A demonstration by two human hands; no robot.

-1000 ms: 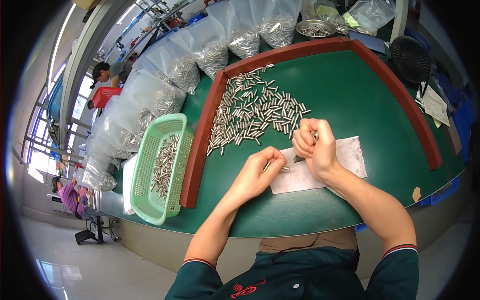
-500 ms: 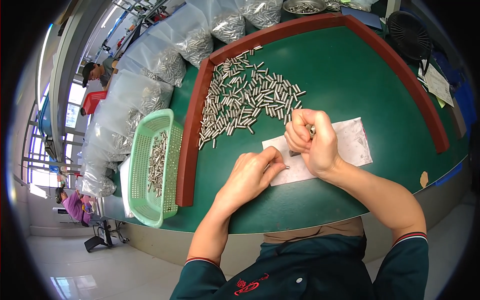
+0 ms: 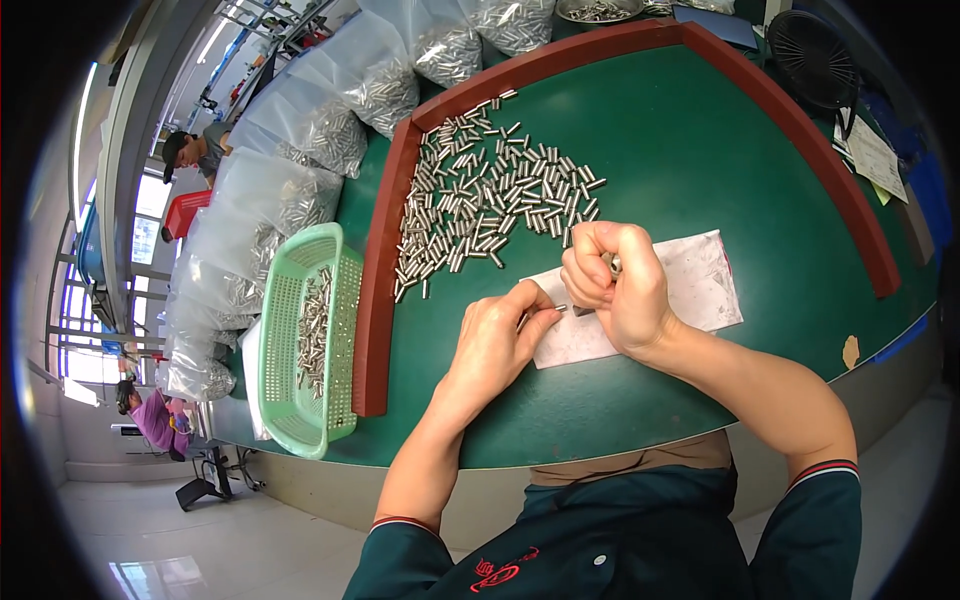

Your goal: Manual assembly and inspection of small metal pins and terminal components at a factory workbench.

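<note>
Left hand (image 3: 492,345) has slid closer, fingers now pinching one small silver metal pin (image 3: 560,308); right hand (image 3: 612,285) still clenched around more over white paper sheet (image 3: 700,285); sorting continues.

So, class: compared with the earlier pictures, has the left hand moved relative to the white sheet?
No. The left hand stays at the white sheet's left end, fingertips pinching a small metal pin.

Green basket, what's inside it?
The green basket holds a heap of small silvery metal pins down its middle. Its mesh bottom shows around them. Anything under the heap is covered and can't be seen.
</note>
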